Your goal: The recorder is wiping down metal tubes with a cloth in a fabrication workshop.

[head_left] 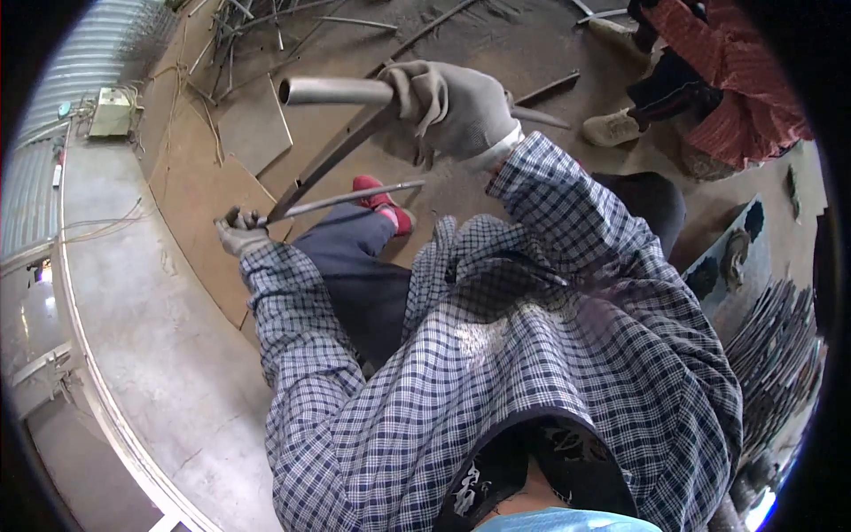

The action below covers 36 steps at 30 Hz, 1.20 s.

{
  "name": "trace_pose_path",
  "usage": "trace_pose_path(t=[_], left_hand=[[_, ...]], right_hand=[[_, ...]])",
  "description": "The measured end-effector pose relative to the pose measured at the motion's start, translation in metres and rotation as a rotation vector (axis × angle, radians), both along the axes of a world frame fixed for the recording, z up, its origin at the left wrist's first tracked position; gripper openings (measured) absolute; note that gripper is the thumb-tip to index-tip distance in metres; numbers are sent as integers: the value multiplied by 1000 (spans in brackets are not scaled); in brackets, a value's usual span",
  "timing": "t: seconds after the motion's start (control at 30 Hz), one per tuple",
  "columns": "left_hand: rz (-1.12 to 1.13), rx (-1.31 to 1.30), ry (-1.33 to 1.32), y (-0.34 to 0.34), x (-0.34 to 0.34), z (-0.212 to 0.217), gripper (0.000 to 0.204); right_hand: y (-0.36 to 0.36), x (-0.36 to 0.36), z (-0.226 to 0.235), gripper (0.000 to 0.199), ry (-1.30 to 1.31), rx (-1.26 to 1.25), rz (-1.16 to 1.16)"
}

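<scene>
My right hand, in a grey work glove, is closed around a metal pipe. The pipe's hollow end points left, and a narrow tip shows past the glove on the right. Lower left, my gloved left hand has its fingers closed at the near end of a thin metal rod, which slants up to the right. A dark flat metal bar runs from beside my left hand up to my right hand. Whether the right hand also grips this bar is hidden by the glove.
Loose metal rods lie heaped at the far left, near a flat board. A person in a red top is at the far right. Thin rods are stacked at right. A pale ledge with a box runs along the left.
</scene>
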<state>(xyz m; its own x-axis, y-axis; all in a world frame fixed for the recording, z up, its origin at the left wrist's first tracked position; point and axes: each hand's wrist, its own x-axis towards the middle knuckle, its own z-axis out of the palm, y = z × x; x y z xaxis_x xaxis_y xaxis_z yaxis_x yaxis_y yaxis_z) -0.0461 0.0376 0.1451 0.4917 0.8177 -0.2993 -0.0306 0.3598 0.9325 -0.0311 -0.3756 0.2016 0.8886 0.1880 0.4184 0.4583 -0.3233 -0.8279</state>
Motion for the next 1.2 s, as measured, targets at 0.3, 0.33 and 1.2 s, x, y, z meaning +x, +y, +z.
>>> trace_pose_path(t=[0.3, 0.33, 1.2], left_hand=[[-222, 139, 244, 37, 37, 13, 39], [-269, 517, 443, 50, 40, 37, 41], [-760, 286, -412, -186, 87, 181, 30]], right_hand=[[-55, -7, -77, 13, 233, -219, -184], [-50, -12, -74, 15, 165, -197, -229], [-59, 12, -108, 28, 267, -371, -122]])
